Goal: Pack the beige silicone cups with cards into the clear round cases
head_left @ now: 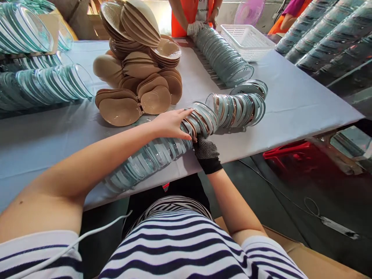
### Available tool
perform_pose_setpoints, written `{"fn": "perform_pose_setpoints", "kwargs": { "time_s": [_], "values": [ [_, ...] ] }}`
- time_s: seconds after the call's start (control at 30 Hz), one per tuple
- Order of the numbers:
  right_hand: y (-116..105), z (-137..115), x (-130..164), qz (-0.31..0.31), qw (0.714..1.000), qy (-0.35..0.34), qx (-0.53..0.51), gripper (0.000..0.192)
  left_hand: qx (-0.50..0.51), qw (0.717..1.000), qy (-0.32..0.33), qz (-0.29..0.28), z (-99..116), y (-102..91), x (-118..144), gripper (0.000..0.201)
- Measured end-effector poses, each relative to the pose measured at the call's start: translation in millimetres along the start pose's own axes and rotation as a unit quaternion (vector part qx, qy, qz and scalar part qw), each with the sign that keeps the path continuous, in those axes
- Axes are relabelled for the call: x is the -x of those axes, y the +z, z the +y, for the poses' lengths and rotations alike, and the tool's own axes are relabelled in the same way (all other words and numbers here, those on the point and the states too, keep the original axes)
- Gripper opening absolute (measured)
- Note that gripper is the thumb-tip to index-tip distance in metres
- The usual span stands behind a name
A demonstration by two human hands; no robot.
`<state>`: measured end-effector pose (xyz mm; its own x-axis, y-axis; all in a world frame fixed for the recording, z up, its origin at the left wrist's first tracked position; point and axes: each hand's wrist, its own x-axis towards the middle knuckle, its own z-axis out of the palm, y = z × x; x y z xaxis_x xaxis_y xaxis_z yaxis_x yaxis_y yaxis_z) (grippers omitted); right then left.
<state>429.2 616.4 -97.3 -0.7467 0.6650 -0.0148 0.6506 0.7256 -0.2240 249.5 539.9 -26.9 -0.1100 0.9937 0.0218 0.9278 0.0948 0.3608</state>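
A long row of clear plastic shells [151, 157] lies on its side along the table's near edge. My left hand [171, 123], bare, rests on top of the row with its fingers spread over the shells. My right hand [207, 153], in a black dotted glove, presses against the row from below at the table edge. Past my hands the row carries on as shells with beige cups inside [238, 110]. A pile of beige bra cups [139, 73] sits behind the row.
Stacks of clear shells [43, 87] lie at the left, and more [223, 58] at the far side, where another person's gloved hand [194, 28] holds them. A white basket [247, 40] stands at the back right. The table [305, 104] has a light blue cover.
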Motion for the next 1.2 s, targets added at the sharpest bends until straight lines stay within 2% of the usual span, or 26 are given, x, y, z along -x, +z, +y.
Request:
{"fn": "perform_pose_setpoints", "kwargs": {
  "time_s": [0.07, 0.13, 0.2, 0.23, 0.33, 0.4, 0.47, 0.57, 0.7, 0.77, 0.8, 0.9, 0.93, 0.97, 1.0, 1.03, 1.1, 1.17, 1.2],
  "values": [
    [-5, 7, -2, -0.059, 0.994, 0.003, -0.09, 0.032, 0.011, 0.997, 0.037, 0.067, 2, 2.1, 3, 0.08],
    [-5, 16, 0, -0.117, 0.969, -0.005, -0.219, 0.033, 0.012, 0.989, 0.087, 0.12, 3, 3.8, 4, 0.046],
    [0, 22, 6, -0.119, 0.945, -0.027, -0.303, 0.037, 0.013, 0.985, 0.125, 0.12, 2, 4.5, 3, 0.019],
    [4, 22, 10, -0.086, 0.947, -0.033, -0.308, 0.039, 0.017, 0.985, 0.134, 0.108, 1, 4.5, 2, 0.013],
    [13, 15, 17, 0.069, 0.976, -0.009, -0.205, 0.04, 0.038, 0.985, 0.144, 0.086, -4, 4.6, -3, 0.015],
    [14, 5, 18, 0.125, 0.984, 0.022, -0.122, 0.038, 0.044, 0.983, 0.158, 0.077, -8, 4.8, -6, 0.018],
    [10, -2, 15, 0.119, 0.99, 0.031, -0.064, 0.039, 0.047, 0.982, 0.174, 0.062, -9, 4.2, -6, 0.02],
    [-5, -6, 6, 0.062, 0.997, 0.002, -0.041, 0.042, 0.052, 0.982, 0.178, 0.04, -4, 1.0, -7, 0.021],
    [-16, -2, -6, -0.006, 0.987, -0.073, -0.143, 0.032, 0.015, 0.975, 0.221, 0.019, 9, -5.3, -13, 0.018],
    [-12, 1, -7, -0.027, 0.964, -0.071, -0.257, 0.027, -0.012, 0.968, 0.249, 0.011, 12, -7.7, -17, 0.02],
    [-9, 2, -5, -0.032, 0.942, -0.056, -0.33, 0.026, -0.019, 0.967, 0.255, 0.01, 13, -8.6, -19, 0.02],
    [0, 4, 3, -0.025, 0.838, -0.019, -0.545, 0.031, -0.013, 0.97, 0.242, 0.022, 9, -9.9, -21, 0.019],
    [0, 5, 6, -0.029, 0.81, -0.024, -0.586, 0.033, -0.015, 0.972, 0.234, 0.029, 8, -9.8, -21, 0.019],
    [-1, 5, 8, -0.045, 0.795, -0.037, -0.603, 0.035, -0.024, 0.973, 0.225, 0.033, 6, -9.3, -21, 0.019],
    [-5, 5, 10, -0.069, 0.796, -0.052, -0.599, 0.036, -0.04, 0.975, 0.218, 0.034, 5, -8.6, -21, 0.021],
    [-9, 5, 11, -0.096, 0.811, -0.068, -0.573, 0.039, -0.062, 0.975, 0.211, 0.032, 4, -7.6, -20, 0.025],
    [-21, 5, 11, -0.107, 0.875, -0.101, -0.461, 0.042, -0.099, 0.975, 0.198, 0.023, 4, -5.5, -21, 0.032],
    [-32, 3, 11, -0.045, 0.948, -0.124, -0.289, 0.038, -0.093, 0.978, 0.186, 0.028, 4, -3.7, -20, 0.033],
    [-36, 2, 12, -0.008, 0.971, -0.131, -0.199, 0.036, -0.074, 0.979, 0.183, 0.042, 3, -3.0, -20, 0.031]
  ]
}}
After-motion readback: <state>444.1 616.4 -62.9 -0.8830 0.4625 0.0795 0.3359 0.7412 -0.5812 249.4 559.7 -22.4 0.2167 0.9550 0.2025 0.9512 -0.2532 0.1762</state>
